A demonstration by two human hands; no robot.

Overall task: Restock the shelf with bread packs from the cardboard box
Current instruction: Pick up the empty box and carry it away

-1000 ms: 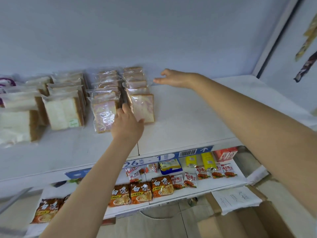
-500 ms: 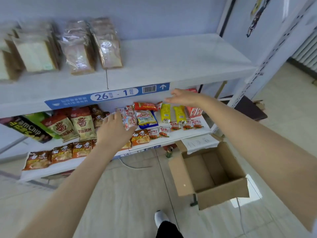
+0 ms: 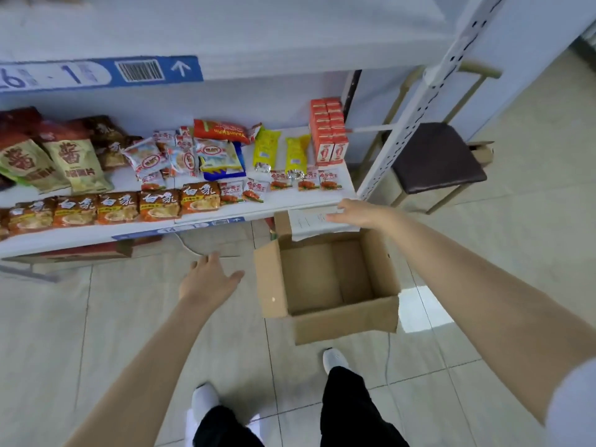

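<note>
An open cardboard box (image 3: 338,314) stands on the tiled floor below the shelves, and I see nothing inside it. My left hand (image 3: 209,279) hovers open to the left of the box, fingers spread, holding nothing. Over the box's far flap, my right hand (image 3: 354,212) reaches out open, near a white paper label (image 3: 306,222). The upper shelf (image 3: 258,37) with the blue tag shows only its front part. No bread packs are in view.
The lower shelf (image 3: 283,206) carries snack bags, noodle packs and red cartons (image 3: 329,133). A white perforated upright (image 3: 416,108) stands right of it. A dark stool (image 3: 435,156) sits further right. My feet (image 3: 335,359) are just behind the box.
My view has dropped from the bread packs on the upper shelf to the floor. Both hands came down from the shelf and now hang around the open box.
</note>
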